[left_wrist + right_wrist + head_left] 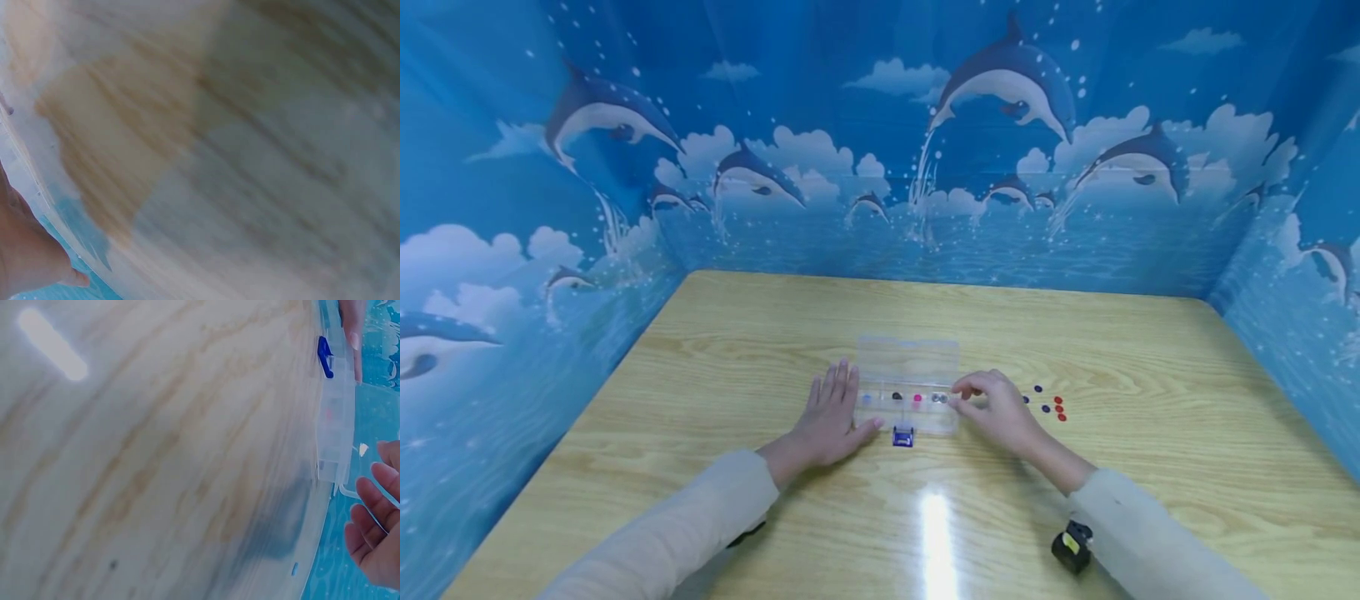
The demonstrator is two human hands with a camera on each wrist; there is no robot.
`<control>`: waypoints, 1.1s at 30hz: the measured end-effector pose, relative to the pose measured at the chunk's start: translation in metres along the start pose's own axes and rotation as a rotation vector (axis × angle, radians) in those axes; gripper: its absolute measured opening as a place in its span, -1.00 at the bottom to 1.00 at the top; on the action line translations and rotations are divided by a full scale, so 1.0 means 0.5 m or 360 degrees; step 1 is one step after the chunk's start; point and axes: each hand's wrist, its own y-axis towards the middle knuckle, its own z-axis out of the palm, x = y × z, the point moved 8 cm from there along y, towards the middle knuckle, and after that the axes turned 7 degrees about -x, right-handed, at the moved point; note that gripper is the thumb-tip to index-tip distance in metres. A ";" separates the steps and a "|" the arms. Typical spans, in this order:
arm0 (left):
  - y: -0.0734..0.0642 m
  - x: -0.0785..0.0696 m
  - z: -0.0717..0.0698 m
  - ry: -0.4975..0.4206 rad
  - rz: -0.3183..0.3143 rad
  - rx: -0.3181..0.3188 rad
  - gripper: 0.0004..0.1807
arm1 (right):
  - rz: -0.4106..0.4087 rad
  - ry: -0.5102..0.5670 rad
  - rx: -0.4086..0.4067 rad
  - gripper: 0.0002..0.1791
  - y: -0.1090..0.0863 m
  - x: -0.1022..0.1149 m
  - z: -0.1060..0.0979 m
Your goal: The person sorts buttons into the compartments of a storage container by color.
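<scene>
A clear plastic box lies on the table with its transparent lid tipped back and a blue latch in front. Inside, in separate compartments, are a light-blue piece, a black piece, a pink piece and two grey round pieces. My left hand lies flat against the box's left end, fingers straight, thumb at its front corner. At the right end hovers my right hand, fingers loosely bent, thumb and index fingertips apart. I see nothing held between them.
Right of the box, partly behind my right hand, lie several small dark-blue discs and several red discs. A wood-grain table runs back to a blue dolphin-print curtain. A black device sits at my right sleeve.
</scene>
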 end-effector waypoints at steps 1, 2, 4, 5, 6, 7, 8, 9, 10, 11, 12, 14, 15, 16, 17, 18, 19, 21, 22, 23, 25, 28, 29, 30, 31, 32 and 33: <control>0.000 0.000 0.000 -0.0005 -0.0001 -0.0001 -0.08 | 0.0001 -0.0003 -0.0007 -0.83 0.001 -0.002 -0.003; 0.000 0.000 0.000 -0.0012 0.0002 -0.0003 -0.08 | -0.0004 -0.0003 -0.0014 -0.83 0.002 -0.002 -0.006; 0.000 0.001 0.000 -0.0015 0.0003 -0.0001 -0.07 | 0.0000 -0.0005 -0.0024 -0.83 0.004 -0.006 -0.012; 0.000 0.001 0.001 -0.0015 0.0001 0.0003 -0.07 | -0.0001 -0.0007 -0.0031 -0.82 0.005 -0.008 -0.015; 0.000 0.002 0.001 -0.0014 0.0000 0.0004 -0.07 | -0.0002 -0.0017 -0.0036 -0.82 0.006 -0.009 -0.017; 0.000 0.002 0.002 -0.0006 -0.0002 0.0013 -0.07 | -0.0001 -0.0023 -0.0039 -0.81 0.006 -0.011 -0.020; 0.000 0.003 0.003 -0.0001 -0.0005 0.0018 -0.07 | -0.0001 -0.0027 -0.0041 -0.81 0.006 -0.013 -0.022; 0.000 0.004 0.005 0.0007 -0.0009 0.0029 -0.06 | 0.0003 -0.0031 -0.0040 -0.81 0.005 -0.016 -0.023; 0.000 0.004 0.004 -0.0005 -0.0005 0.0019 -0.06 | 0.0004 -0.0033 -0.0043 -0.80 0.005 -0.017 -0.026; 0.000 0.004 0.005 -0.0003 -0.0007 0.0024 -0.06 | 0.0002 -0.0033 -0.0046 -0.80 0.005 -0.019 -0.027; 0.001 0.005 0.006 -0.0003 -0.0007 0.0023 -0.06 | -0.0003 -0.0035 -0.0050 -0.79 0.004 -0.020 -0.029; 0.001 0.005 0.007 -0.0002 -0.0005 0.0022 -0.06 | -0.0014 -0.0027 -0.0061 -0.79 0.004 -0.023 -0.033; 0.001 0.006 0.008 0.0000 -0.0002 0.0015 -0.06 | -0.0020 -0.0024 -0.0067 -0.79 0.003 -0.024 -0.035; 0.001 0.006 0.008 0.0001 0.0000 0.0009 -0.06 | -0.0026 -0.0023 -0.0075 -0.79 0.003 -0.025 -0.037; 0.001 0.007 0.009 0.0012 -0.0001 0.0014 -0.06 | -0.0027 -0.0026 -0.0079 -0.79 0.003 -0.027 -0.038; 0.001 0.007 0.010 0.0018 0.0000 0.0014 -0.06 | -0.0028 -0.0026 -0.0083 -0.80 0.004 -0.030 -0.040; 0.002 0.007 0.010 0.0017 0.0004 0.0007 -0.06 | -0.0025 -0.0026 -0.0084 -0.80 0.004 -0.032 -0.041; 0.002 0.008 0.010 0.0014 0.0008 0.0001 -0.06 | -0.0016 -0.0040 -0.0086 -0.79 0.004 -0.038 -0.043; 0.002 0.008 0.010 0.0013 0.0009 0.0002 -0.06 | -0.0009 -0.0044 -0.0086 -0.79 0.004 -0.041 -0.044; 0.003 0.008 0.011 0.0016 0.0010 0.0005 -0.06 | -0.0003 -0.0049 -0.0083 -0.79 0.004 -0.044 -0.045; 0.003 0.008 0.011 0.0017 0.0009 0.0009 -0.06 | 0.0010 -0.0058 -0.0081 -0.79 0.004 -0.048 -0.047; 0.003 0.007 0.010 0.0019 0.0007 0.0013 -0.06 | 0.0015 -0.0068 -0.0076 -0.78 0.004 -0.053 -0.051; 0.003 0.007 0.010 0.0023 0.0004 0.0020 -0.06 | 0.0013 -0.0074 -0.0073 -0.78 0.004 -0.055 -0.051; 0.002 0.006 0.010 0.0019 0.0003 0.0018 -0.06 | 0.0015 -0.0076 -0.0072 -0.78 0.005 -0.056 -0.052; 0.002 0.006 0.009 0.0019 0.0002 0.0022 -0.06 | 0.0011 -0.0079 -0.0071 -0.78 0.005 -0.057 -0.053; 0.002 0.006 0.008 0.0011 0.0004 0.0012 -0.06 | 0.0008 -0.0083 -0.0074 -0.78 0.005 -0.059 -0.053; 0.002 0.006 0.008 0.0013 0.0001 0.0017 -0.06 | 0.0007 -0.0086 -0.0075 -0.78 0.005 -0.060 -0.054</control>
